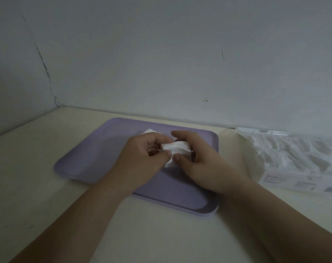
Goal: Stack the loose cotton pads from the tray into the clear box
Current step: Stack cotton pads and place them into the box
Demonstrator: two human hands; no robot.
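A lilac tray (89, 158) lies on the cream table. Over its middle, my left hand (142, 158) and my right hand (195, 160) meet and together grip a small bunch of white cotton pads (175, 148), thumbs pinching from the near side and fingers curled over the far side. More loose pads (150, 131) peek out on the tray just behind my left hand. The clear box (294, 158) stands at the right, beyond the tray, with white pads showing inside it.
A wall runs right behind the tray and the box, and a side wall closes the left corner. Bare table (152, 234) lies between my forearms at the front. A printed label shows on the front of the box.
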